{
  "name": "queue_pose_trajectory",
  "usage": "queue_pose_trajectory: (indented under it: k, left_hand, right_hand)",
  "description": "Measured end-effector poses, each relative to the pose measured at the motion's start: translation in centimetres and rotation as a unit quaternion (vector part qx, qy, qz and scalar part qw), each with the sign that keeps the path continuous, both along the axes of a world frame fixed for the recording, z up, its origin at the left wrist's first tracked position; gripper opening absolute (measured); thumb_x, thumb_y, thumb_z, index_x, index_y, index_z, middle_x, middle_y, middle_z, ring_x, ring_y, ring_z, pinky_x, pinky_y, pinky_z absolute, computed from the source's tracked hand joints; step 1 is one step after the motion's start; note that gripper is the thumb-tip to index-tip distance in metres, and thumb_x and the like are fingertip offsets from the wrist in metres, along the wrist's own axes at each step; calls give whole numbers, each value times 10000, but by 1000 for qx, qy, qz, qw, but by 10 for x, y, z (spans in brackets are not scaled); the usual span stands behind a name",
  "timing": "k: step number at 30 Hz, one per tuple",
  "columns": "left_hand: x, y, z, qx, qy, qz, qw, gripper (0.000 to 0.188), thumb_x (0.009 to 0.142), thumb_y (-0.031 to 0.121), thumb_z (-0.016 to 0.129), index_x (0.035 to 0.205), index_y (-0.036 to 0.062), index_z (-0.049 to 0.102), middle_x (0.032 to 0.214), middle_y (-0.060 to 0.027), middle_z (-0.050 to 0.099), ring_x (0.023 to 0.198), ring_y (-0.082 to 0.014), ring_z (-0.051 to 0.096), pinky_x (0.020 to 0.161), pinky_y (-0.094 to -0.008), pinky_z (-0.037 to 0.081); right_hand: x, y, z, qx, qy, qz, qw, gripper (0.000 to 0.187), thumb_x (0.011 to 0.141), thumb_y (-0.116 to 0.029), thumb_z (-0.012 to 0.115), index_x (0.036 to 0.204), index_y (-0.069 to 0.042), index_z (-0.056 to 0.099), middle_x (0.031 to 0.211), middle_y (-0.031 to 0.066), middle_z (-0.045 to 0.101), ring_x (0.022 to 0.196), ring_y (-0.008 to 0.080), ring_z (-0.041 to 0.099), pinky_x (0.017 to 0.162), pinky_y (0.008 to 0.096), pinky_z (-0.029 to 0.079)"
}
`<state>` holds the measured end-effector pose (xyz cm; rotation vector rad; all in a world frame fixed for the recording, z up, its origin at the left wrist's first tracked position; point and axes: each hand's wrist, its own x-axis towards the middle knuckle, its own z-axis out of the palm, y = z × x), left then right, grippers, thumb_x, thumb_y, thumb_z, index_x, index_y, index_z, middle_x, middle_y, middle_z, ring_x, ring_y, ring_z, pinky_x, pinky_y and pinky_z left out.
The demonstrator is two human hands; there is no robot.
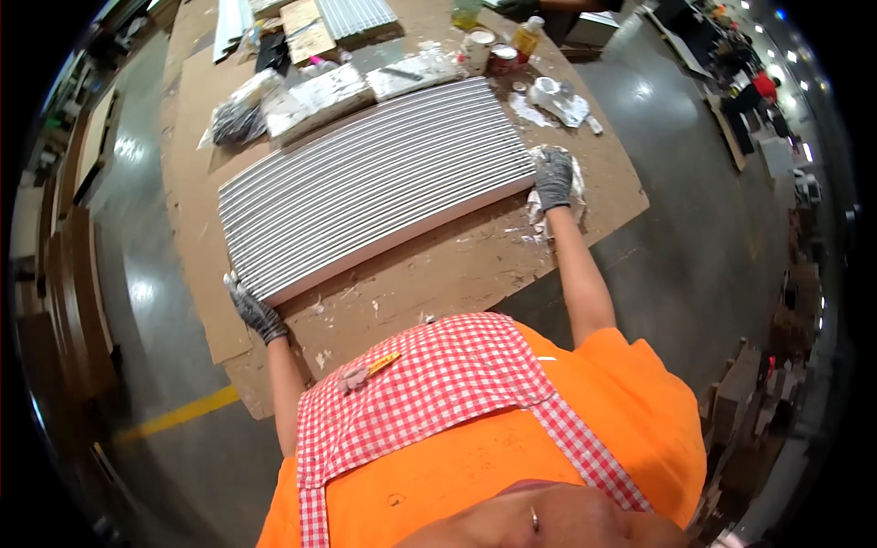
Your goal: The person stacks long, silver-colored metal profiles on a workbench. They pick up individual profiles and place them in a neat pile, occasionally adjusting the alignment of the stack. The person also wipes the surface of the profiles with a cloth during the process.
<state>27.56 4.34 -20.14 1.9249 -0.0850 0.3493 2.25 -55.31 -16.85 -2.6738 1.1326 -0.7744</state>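
Note:
A wide white and grey ribbed panel (pixel 375 173) lies at a slant on the brown work table (pixel 438 274), its plain pale front edge toward me. My left hand (pixel 256 310), in a grey knit glove, is closed around the panel's near left corner. At the right end, my gloved right hand (pixel 553 178) is closed on a crumpled white rag (pixel 574 203), beside the panel's edge. The fingers of my right hand are partly hidden.
Behind the panel lie two white-smeared blocks (pixel 320 102), a plastic bag (pixel 247 110) and other ribbed strips (pixel 356 16). Paint cans (pixel 477 50), a yellow bottle (pixel 527 38) and a white-smeared container (pixel 559 100) stand at the far right. Another person's arm (pixel 571 5) shows beyond.

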Motion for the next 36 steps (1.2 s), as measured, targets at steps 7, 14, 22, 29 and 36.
queue_pose_trajectory:
  k: [7,14,22,29,36]
  left_hand:
    - [-6,-3,10,-23,4,9,1000,439,1032,203,365,1389,-51,394,1406,-142,468,1290,-235,434,1097,-355,304]
    - [-8,-6,14,-40,15,17,999,447,1037,226,350,1388,-47,392,1382,-146,489,1269,-238,452,1090,-361,313]
    - [-6,-4,11,-19,-5,6,1000,448,1036,232,352,1383,-48,399,1401,-154,469,1288,-245,441,1096,-363,314]
    - [-4,19,-2,-51,-5,8,999,452,990,227,492,1349,-43,443,1402,-163,455,1296,-272,418,1093,-379,298]
    - [-23,68,-31,379,-74,-62,920,714,880,438,623,1413,24,392,1497,-94,363,1406,-279,258,1153,-444,109]
  right_hand:
    - [-6,2,19,55,-26,15,998,170,833,-128,571,899,-32,694,927,145,681,892,318,629,877,389,472]
    - [-11,29,1,-32,-30,28,999,257,827,-113,626,1050,4,674,1086,174,654,1050,319,585,1009,390,395]
    - [-14,24,0,8,-21,33,999,285,847,-134,610,1089,5,664,1146,198,625,1118,331,542,1029,393,373]
    - [-12,2,5,96,8,79,992,280,844,-158,612,1080,-13,653,1069,144,655,1049,292,581,1015,378,377]
    - [6,67,22,61,114,94,987,201,876,-73,521,1018,-22,654,1003,162,655,991,308,591,947,370,429]
